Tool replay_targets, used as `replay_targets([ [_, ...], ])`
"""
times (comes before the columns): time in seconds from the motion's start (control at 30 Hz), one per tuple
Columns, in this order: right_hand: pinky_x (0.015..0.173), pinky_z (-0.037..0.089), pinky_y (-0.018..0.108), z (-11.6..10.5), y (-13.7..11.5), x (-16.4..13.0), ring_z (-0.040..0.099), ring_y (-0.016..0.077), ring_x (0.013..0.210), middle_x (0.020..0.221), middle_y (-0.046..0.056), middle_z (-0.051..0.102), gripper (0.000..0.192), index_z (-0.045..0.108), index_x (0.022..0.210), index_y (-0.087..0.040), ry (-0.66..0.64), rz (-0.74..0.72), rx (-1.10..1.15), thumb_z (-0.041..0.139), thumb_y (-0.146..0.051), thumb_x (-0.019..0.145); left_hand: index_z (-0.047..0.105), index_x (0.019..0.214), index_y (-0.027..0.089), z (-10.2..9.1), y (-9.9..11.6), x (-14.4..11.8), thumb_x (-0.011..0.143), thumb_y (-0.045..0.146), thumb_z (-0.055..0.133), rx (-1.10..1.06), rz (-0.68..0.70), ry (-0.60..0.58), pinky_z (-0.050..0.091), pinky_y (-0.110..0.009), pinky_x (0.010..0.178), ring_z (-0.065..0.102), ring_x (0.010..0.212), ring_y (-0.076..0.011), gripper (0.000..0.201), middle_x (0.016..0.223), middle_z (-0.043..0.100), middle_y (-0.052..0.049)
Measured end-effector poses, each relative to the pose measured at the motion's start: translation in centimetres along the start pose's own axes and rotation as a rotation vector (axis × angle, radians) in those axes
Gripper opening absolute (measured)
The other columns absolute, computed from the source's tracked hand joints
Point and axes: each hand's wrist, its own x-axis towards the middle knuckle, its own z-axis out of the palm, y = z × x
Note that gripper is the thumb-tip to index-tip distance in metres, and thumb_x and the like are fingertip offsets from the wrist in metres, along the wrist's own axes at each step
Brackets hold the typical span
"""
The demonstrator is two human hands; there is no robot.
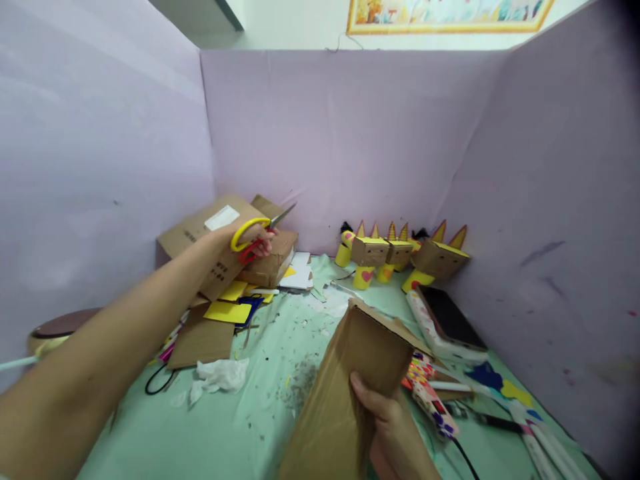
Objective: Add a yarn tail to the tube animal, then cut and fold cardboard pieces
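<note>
My left hand [250,241] is stretched out over a stack of cardboard boxes [227,250] at the back left, gripping a pair of yellow and red scissors [260,230] with the blades pointing up and right. My right hand [387,427] holds a folded piece of brown cardboard [350,380] near the front, thumb pressed on its face.
Several cardboard and yellow paper figures [395,257] stand along the back wall. A dark phone [450,320] lies at right beside markers and coloured paper scraps [500,393]. Yellow sheets [227,310], crumpled tissue [220,375] and a black cable lie on the green table cover. Purple panels enclose the area.
</note>
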Motion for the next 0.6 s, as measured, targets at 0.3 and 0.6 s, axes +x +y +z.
replay_targets([
  [0.3, 0.075, 0.050, 0.039, 0.2, 0.5, -0.1, 0.066, 0.0287, 0.079, 0.085, 0.009, 0.073, 0.047, 0.070, 0.094, -0.016, -0.068, -0.006, -0.034, 0.082, -0.030, 0.051, 0.049, 0.100, 0.015, -2.8, 0.0, 3.9, 0.087, 0.017, 0.048, 0.065, 0.199, 0.406, 0.045, -0.025, 0.062, 0.055, 0.058, -0.0092, 0.014, 0.060, 0.054, 0.006],
  [0.6, 0.072, 0.050, 0.042, -1.3, 1.1, 1.5, 0.067, 0.0314, 0.074, 0.076, 0.010, 0.072, 0.043, 0.071, 0.081, -0.014, -0.001, -0.002, -0.090, 0.084, -0.036, 0.046, 0.060, 0.090, 0.015, 4.9, 6.4, 2.4, 0.079, 0.023, 0.052, 0.272, 0.342, 0.324, 0.044, -0.023, 0.061, 0.058, 0.060, -0.0097, 0.016, 0.062, 0.058, 0.003],
])
